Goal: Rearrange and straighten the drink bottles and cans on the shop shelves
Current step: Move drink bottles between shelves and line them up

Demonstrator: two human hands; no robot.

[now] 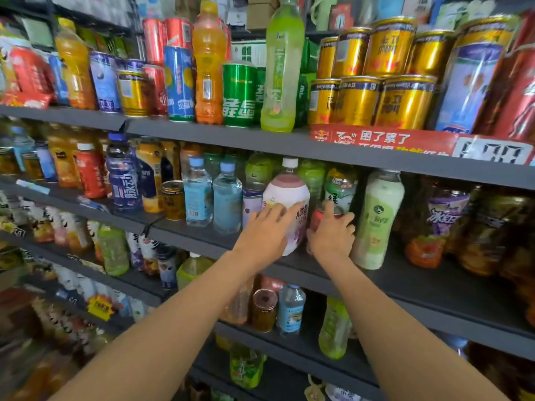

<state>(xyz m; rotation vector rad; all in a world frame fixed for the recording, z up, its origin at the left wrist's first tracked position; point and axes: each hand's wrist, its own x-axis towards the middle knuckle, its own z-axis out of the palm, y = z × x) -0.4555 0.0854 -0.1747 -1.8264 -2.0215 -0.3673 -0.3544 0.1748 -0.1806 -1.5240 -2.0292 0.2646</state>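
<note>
Both my hands reach to the middle shelf (376,287). My left hand (265,233) lies with spread, fairly straight fingers against the front of a pink-and-white bottle with a white cap (285,195). My right hand (333,235) curls round a small red can (317,219) just right of that bottle. Behind the can stands a green tea bottle (340,188). A pale green milky bottle (377,218) stands to the right, close to my right hand.
Two clear water bottles (212,195) stand left of the pink bottle. The top shelf (220,133) carries gold cans (373,99), a green can, and tall orange and green bottles. Lower shelves hold more bottles and cans. Dark tea bottles (469,224) crowd the right.
</note>
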